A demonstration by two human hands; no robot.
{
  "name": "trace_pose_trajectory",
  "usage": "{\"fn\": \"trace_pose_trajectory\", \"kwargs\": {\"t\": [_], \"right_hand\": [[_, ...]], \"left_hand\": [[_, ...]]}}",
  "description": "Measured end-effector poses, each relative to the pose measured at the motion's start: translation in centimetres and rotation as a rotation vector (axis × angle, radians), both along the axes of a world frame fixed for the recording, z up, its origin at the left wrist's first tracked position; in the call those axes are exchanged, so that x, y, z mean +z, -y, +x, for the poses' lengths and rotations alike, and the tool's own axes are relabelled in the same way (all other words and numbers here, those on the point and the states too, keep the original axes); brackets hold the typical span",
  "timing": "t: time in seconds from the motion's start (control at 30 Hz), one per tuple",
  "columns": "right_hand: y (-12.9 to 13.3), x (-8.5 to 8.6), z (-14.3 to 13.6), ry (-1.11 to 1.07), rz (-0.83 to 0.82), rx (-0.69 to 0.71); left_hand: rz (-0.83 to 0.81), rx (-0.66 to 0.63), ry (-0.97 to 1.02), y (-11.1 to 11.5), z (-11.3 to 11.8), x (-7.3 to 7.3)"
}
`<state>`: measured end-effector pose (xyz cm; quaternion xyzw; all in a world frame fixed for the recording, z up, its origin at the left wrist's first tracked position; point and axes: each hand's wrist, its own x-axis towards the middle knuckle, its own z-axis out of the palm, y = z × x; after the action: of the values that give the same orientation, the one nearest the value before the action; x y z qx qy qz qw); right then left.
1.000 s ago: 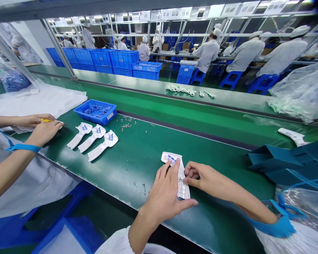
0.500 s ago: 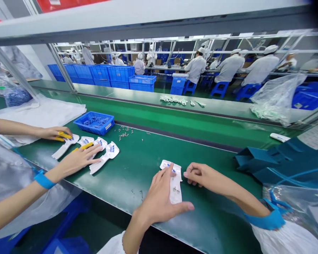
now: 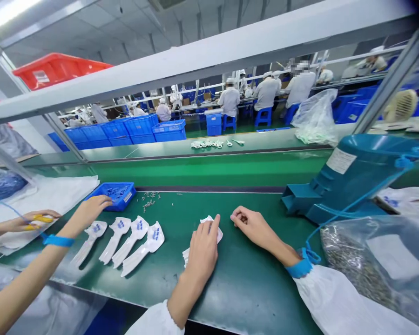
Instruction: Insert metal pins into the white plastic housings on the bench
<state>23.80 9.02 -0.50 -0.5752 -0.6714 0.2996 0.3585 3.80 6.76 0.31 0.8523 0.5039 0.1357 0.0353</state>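
My left hand lies over a white plastic handle-shaped shell on the green bench and covers most of it. Its index finger points forward, the thumb is hidden, and the hand appears to grip the shell. The shell's ridged end shows left of the hand. Just right of the shell, my right hand is closed, thumb and index fingertip pinched together; anything between them is too small to make out. Farther left, several similar white shells with blue pieces lie in a row.
A co-worker's hand reaches to a blue tray of small blue pieces. Loose small metal pieces lie beside it. At right stand a teal plastic housing and a clear bag of small metal parts. A metal shelf beam crosses above.
My view has tilted up and turned right. The shell under my left hand has turned aslant, and that hand's thumb has gone from sight. The co-worker's hands have left the shells.
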Motion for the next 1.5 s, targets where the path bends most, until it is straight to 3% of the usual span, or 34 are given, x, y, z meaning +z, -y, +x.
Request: {"fn": "trace_pose_trajectory", "kwargs": {"t": [0.17,0.3,0.43,0.57,0.7,0.9,1.03,1.13,1.23,1.3,1.4,1.5], "right_hand": [[0.1,0.3,0.1,0.016,0.040,0.010],[-0.1,0.4,0.6,0.042,0.059,0.007],[-0.6,0.5,1.9,0.039,0.072,-0.129],[-0.9,0.9,2.8,0.003,0.093,-0.197],[-0.8,1.4,2.8,0.003,0.094,-0.168],[-0.6,0.8,2.1,0.053,0.082,-0.108],[-1.0,-0.2,2.0,0.096,0.059,-0.062],[-1.1,-0.4,2.0,0.115,0.033,-0.035],[-0.8,-0.3,2.0,0.159,-0.005,-0.002],[-0.7,-0.5,1.8,0.179,-0.018,-0.017],[-0.3,-0.9,1.4,0.165,-0.037,0.003],[0.1,-1.4,0.3,0.177,-0.019,0.040]], "left_hand": [[0.032,-0.053,0.056,-2.2,1.0,1.1],[0.132,-0.117,-0.086,-3.6,3.0,0.4],[0.178,-0.179,-0.168,-5.5,4.0,-0.3],[0.182,-0.177,-0.165,-7.9,4.0,0.5],[0.188,-0.115,-0.132,-12.3,5.0,2.5],[0.152,0.030,-0.076,-21.6,9.9,4.5],[0.119,0.059,-0.052,-23.9,13.0,5.7],[0.069,0.035,-0.068,-23.3,13.3,6.6],[-0.036,-0.001,-0.123,-20.5,10.5,7.2],[-0.090,-0.007,-0.142,-17.0,6.9,7.6],[-0.060,0.070,-0.125,-8.9,-0.7,7.5],[0.122,0.342,-0.073,-0.4,-9.7,5.0]]}}
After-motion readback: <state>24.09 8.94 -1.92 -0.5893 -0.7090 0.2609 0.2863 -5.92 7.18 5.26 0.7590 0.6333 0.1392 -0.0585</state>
